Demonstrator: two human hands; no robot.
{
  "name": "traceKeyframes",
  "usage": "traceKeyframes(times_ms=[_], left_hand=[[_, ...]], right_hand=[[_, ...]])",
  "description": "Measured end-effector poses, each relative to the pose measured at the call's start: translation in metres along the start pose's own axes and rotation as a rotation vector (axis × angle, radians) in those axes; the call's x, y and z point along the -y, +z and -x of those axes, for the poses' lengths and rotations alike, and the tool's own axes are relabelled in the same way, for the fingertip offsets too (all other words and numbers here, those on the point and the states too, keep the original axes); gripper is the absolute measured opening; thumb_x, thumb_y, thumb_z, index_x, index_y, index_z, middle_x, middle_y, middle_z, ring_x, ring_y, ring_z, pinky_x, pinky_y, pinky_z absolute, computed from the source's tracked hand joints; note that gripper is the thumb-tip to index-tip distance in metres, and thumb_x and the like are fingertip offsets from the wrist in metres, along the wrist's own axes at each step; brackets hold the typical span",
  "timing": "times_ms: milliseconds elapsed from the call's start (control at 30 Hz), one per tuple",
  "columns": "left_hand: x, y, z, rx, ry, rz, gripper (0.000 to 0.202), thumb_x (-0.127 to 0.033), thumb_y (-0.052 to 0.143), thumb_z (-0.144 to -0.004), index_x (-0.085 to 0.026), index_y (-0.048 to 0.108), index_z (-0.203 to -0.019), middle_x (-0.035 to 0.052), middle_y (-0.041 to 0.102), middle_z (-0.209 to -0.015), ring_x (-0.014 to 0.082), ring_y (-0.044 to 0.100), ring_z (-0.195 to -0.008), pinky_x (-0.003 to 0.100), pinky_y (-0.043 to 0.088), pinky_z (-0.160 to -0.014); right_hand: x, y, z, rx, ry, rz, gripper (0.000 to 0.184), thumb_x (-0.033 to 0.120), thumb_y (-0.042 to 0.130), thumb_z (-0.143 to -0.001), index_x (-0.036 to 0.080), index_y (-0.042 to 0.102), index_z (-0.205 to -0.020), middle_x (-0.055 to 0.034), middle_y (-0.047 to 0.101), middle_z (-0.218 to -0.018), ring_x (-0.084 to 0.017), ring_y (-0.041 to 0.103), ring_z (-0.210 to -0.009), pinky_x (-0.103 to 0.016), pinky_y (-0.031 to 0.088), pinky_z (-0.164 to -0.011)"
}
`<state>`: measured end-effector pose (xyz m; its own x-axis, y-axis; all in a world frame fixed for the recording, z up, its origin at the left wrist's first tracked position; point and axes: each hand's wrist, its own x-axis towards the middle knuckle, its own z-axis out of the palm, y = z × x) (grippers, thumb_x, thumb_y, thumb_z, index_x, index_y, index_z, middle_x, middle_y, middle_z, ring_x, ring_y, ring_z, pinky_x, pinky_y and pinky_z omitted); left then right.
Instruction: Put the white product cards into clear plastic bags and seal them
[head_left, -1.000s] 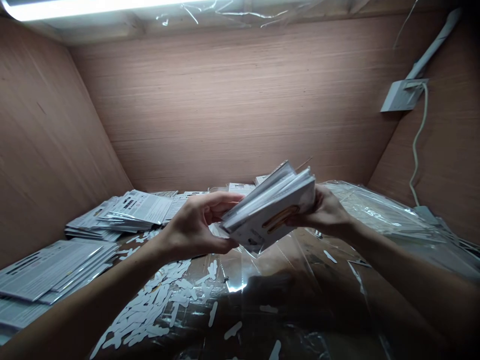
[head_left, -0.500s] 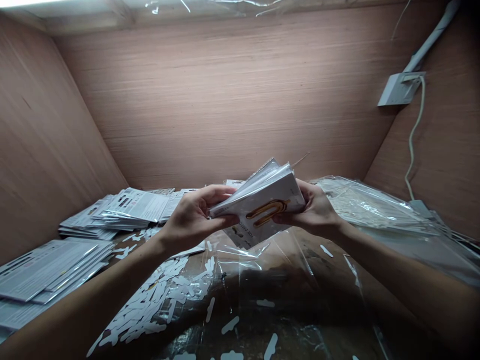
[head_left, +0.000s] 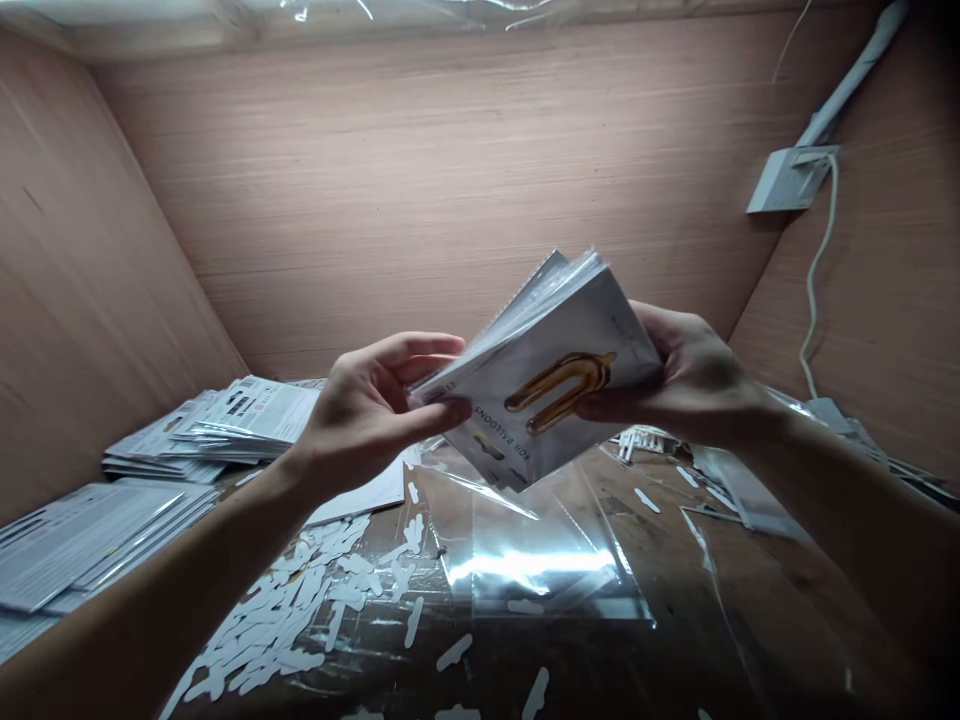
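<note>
Both hands hold up a fanned stack of foil balloon packets (head_left: 495, 410) over the table. The front packet is white, with a gold U-shaped balloon picture and upside-down lettering. My left hand (head_left: 382, 400) pinches the stack's lower left corner, thumb on the front and fingers behind. Around the right edge my right hand (head_left: 682, 375) is closed, its thumb lying by the gold picture. Beneath the stack a clear plastic bag (head_left: 555, 570) lies flat and reflects light. The fingers behind the packets are partly hidden.
Stacks of similar packets (head_left: 97, 540) stand at the left, with more packets (head_left: 255, 410) behind. Small white hang-tab pieces (head_left: 277, 620) lie heaped and scattered on the brown table. A wall socket (head_left: 791, 180) with a cable is at the right; wooden panels enclose the table.
The packet stack has risen and come closer, with my right hand moving up and right. The clear bag below now shines brightly. The view has shifted slightly.
</note>
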<state>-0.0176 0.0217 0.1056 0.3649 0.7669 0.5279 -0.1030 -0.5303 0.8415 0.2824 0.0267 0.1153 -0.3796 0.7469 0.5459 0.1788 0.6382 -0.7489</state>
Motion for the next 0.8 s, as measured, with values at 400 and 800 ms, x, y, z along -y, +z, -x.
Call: traceKeyframes(times_ms=[400,800], left_hand=[[0.004,0.012,0.004,-0.097,0.035,-0.141,0.046,-0.02,0.092,-0.071,-0.017,0.078,-0.115,0.0071,0.081,-0.108,0.0194,0.077,-0.09,0.03,0.068,-0.084],[0.01,0.0,0.002,0.004,-0.137,0.005,0.058,-0.021,0.094,-0.069,-0.014,0.073,-0.123,0.0137,0.079,-0.117,0.0249,0.078,-0.097,0.036,0.067,-0.088]], right_hand=[[0.029,-0.007,0.001,0.319,0.083,0.093,0.036,0.035,0.084,-0.081,0.022,0.076,-0.113,-0.004,0.079,-0.103,-0.025,0.076,-0.091,-0.03,0.066,-0.071],[0.007,0.005,0.0,0.186,0.171,-0.086,0.032,0.027,0.093,-0.067,0.017,0.079,-0.095,-0.0069,0.081,-0.094,-0.026,0.077,-0.081,-0.034,0.066,-0.067]])
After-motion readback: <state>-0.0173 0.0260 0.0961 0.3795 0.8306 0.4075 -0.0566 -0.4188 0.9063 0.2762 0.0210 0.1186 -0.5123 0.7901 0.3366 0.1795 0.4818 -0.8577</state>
